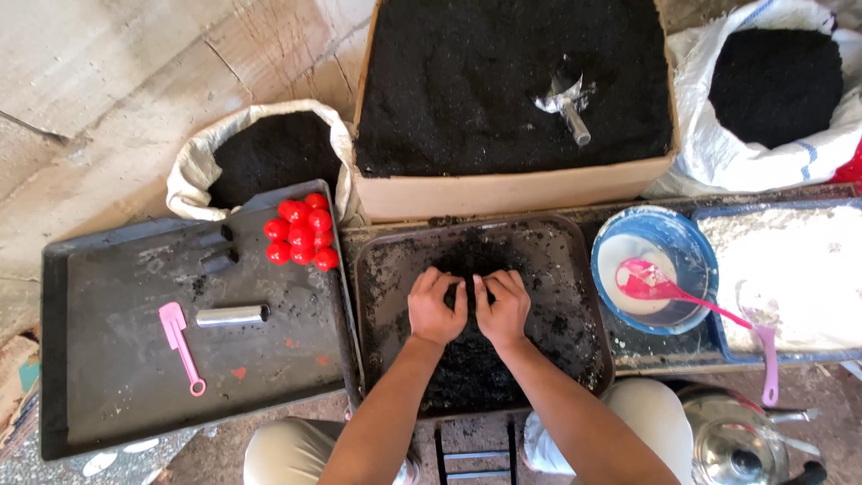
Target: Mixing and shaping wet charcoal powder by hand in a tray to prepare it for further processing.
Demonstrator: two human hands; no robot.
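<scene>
Left hand (436, 307) and right hand (503, 309) cup and press dark soil (467, 359), centre frame, in the brown tray (382, 269) (fingers curled, gripping soil). Keep pressure even, thumbs together.

A rough concrete floor (108, 81) carries a soil-filled cardboard box (512, 193), two open white sacks (193, 171) and dark rectangular metal trays (99, 359).

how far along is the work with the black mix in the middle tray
Done: a cluster of red balls sits on the left tray. In hand: left hand and right hand press black powder in the middle tray. Left: most powder remains loose.
</scene>
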